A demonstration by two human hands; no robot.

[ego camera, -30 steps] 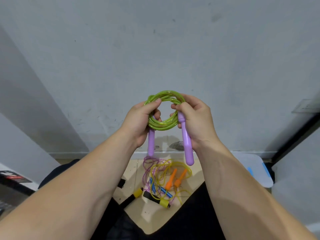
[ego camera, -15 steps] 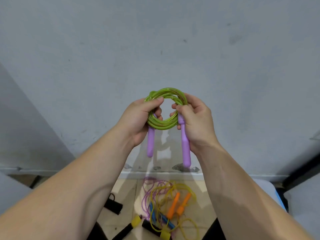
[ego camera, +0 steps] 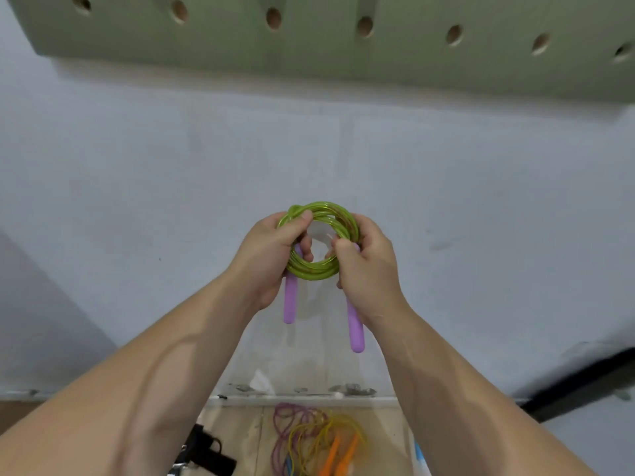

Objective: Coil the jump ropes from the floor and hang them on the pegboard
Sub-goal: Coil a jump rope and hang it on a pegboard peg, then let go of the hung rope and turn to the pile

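A green jump rope (ego camera: 318, 271) is wound into a tight coil, and its two purple handles (ego camera: 355, 329) hang down below it. My left hand (ego camera: 271, 261) grips the coil's left side, thumb over the top loops. My right hand (ego camera: 367, 266) grips the right side and the top of the right handle. I hold the coil in front of the pale wall. The green pegboard (ego camera: 343, 56) with round holes spans the top of the view, well above the coil. No pegs show in this strip.
On the wooden floor (ego camera: 237, 427) by the wall's base lie tangled purple and yellow ropes (ego camera: 309, 438) with orange handles (ego camera: 340, 455). A black object (ego camera: 206, 451) lies left of them. A dark edge (ego camera: 577, 383) runs at the lower right.
The view has tilted upward, bringing the pegboard's lower edge into sight and pushing the floor ropes toward the bottom. Both hands keep the same grip on the green coil.
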